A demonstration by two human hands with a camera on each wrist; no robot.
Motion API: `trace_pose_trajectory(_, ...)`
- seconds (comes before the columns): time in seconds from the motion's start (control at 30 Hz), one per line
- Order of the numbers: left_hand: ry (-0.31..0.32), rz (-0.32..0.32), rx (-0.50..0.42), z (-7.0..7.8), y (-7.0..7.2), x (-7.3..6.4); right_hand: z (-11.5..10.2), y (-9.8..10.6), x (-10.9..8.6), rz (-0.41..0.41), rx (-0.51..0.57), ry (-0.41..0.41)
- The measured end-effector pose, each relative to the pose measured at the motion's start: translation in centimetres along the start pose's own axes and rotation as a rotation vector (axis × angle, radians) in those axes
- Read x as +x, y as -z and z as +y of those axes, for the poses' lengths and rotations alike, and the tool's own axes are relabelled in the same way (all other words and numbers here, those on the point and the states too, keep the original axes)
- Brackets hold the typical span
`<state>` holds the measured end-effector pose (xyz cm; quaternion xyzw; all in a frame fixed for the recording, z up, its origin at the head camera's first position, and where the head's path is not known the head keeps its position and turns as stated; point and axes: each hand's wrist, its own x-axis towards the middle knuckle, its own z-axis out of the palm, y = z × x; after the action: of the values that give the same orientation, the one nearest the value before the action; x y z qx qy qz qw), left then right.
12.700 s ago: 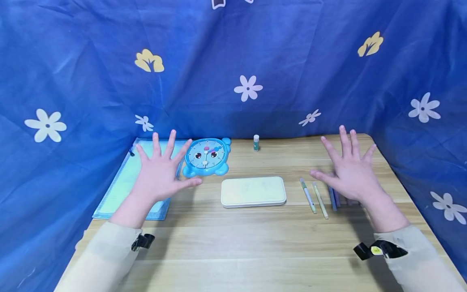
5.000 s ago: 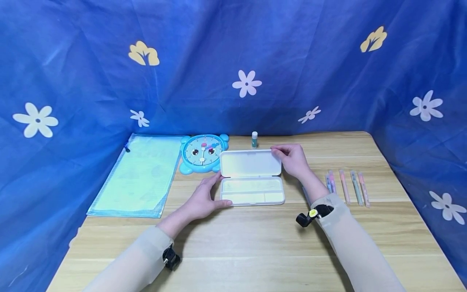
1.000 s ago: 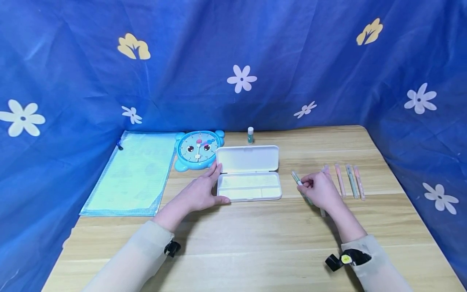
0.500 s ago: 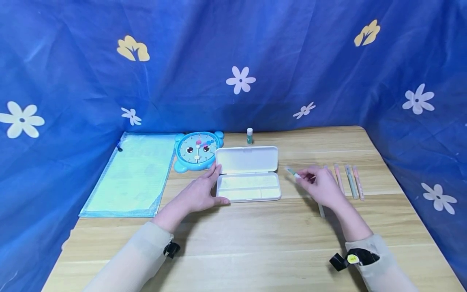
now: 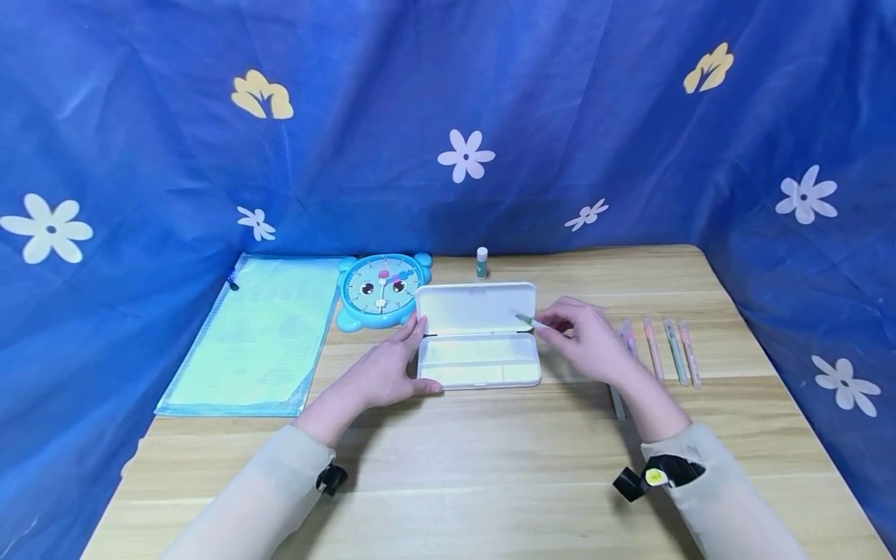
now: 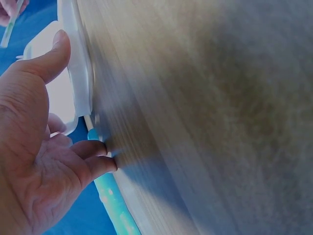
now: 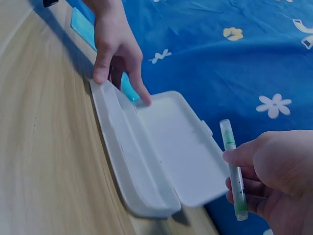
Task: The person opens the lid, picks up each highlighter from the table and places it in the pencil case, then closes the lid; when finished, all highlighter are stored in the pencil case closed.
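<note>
"How are your hands set?"

"My left hand (image 5: 381, 372) is spread at the left end of the open white pencil case (image 5: 458, 351), thumb on its front corner, a finger touching the lid. My right hand (image 5: 588, 342) pinches a green-ended marker (image 7: 238, 188), tilted, near the lid's right edge."

"Edges and room?"

"Wide wooden tabletop (image 5: 483, 459) in front of the case. Behind, a glue stick (image 5: 481, 264) stands near the lid; the blue toy clock (image 5: 381, 317) crowds its left corner. Other pens (image 5: 675, 354) lie off to the right."

"Changed?"

"Half a second ago the marker was right of the case; now its tip overlaps the lid in my head view."
</note>
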<state>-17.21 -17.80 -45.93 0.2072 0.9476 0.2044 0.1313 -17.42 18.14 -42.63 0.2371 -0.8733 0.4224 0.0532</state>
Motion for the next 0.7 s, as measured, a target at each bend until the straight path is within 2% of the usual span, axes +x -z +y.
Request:
trace_pose_trajectory(0.47,0.006,-0.002,0.012,0.3,0.1,-0.1,-2.0,-4.2,3.6,-0.128,-0.025,0.15)
trace_pose_trajectory(0.7,0.023,-0.003,0.009,0.3,0.1,-0.3,-2.3,-6.5,4.6,-0.201,-0.035,0.157)
